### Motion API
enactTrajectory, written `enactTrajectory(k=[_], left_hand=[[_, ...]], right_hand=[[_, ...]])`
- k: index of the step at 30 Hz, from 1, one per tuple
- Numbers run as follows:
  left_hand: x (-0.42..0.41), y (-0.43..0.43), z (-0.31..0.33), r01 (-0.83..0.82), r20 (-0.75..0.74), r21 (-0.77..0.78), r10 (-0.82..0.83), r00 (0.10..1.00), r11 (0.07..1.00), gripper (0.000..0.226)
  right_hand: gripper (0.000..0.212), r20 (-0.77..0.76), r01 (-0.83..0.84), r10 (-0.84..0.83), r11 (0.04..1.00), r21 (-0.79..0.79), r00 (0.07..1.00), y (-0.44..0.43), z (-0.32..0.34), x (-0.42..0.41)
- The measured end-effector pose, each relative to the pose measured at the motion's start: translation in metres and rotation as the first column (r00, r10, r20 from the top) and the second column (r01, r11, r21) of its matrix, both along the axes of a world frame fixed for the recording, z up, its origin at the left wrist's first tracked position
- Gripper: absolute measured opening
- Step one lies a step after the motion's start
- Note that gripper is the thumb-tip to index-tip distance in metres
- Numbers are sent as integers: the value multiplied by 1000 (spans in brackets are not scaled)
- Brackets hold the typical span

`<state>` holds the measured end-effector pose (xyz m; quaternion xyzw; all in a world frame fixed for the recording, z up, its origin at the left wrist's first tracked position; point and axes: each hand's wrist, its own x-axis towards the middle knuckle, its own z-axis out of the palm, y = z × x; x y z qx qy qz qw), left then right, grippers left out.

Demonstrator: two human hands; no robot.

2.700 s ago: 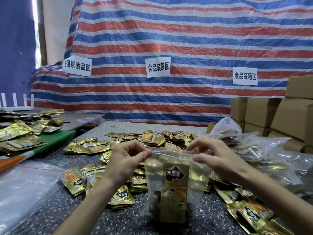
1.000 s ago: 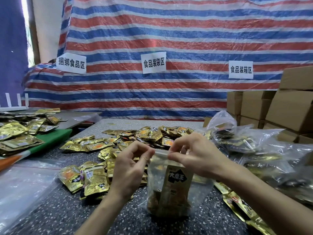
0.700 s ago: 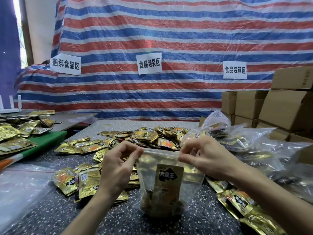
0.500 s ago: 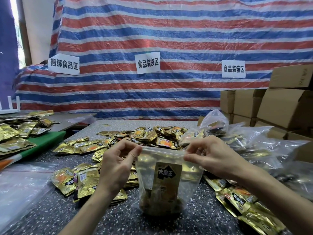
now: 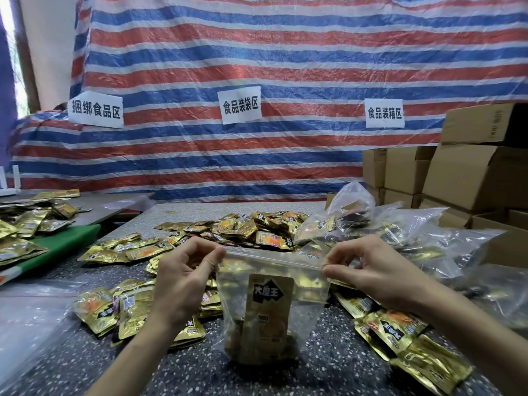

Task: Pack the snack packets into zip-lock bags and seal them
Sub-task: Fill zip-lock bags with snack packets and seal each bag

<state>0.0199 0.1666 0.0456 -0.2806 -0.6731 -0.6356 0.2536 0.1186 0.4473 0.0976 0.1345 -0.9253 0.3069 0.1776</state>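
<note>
A clear zip-lock bag [image 5: 308, 284] stands upright on the speckled table [image 5: 328, 370] in front of me, filled with gold snack packets; one packet with a black label [image 5: 268, 315] faces me. My left hand [image 5: 183, 281] pinches the bag's top left corner between thumb and forefinger. My right hand [image 5: 371, 270] pinches the top right corner, and the zip strip [image 5: 274, 257] runs taut between them. Loose gold snack packets [image 5: 245, 230] lie in a heap behind the bag and to either side.
Filled clear bags [image 5: 400, 232] pile up at the right, in front of stacked cardboard boxes [image 5: 463, 178]. Empty clear bags [image 5: 25, 318] lie at the near left. A green board [image 5: 65, 244] with more packets sits at the far left. A striped tarp [image 5: 257, 52] hangs behind.
My right hand has slid from the middle of the zip strip out to the bag's right corner. My left hand has kept its pinch on the left corner.
</note>
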Motion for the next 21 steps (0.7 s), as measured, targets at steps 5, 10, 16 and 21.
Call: enactTrajectory(k=[5, 10, 16, 21], left_hand=[[0, -1, 0, 15, 5, -1, -15, 1000, 1000, 13], [1, 3, 1, 24, -3, -8, -24, 1000, 1000, 11], [2, 12, 4, 65, 30, 22, -66, 997, 998, 14], [3, 21, 4, 117, 86, 109, -127, 988, 987, 19]], right_hand=[[11, -39, -14, 12, 999, -43, 999, 1, -2, 3], [13, -78, 47, -49, 999, -25, 996, -1, -7, 6], [56, 141, 47, 11, 914, -403, 990, -3, -35, 9], [89, 339, 5, 101, 955, -297, 935, -19, -77, 9]])
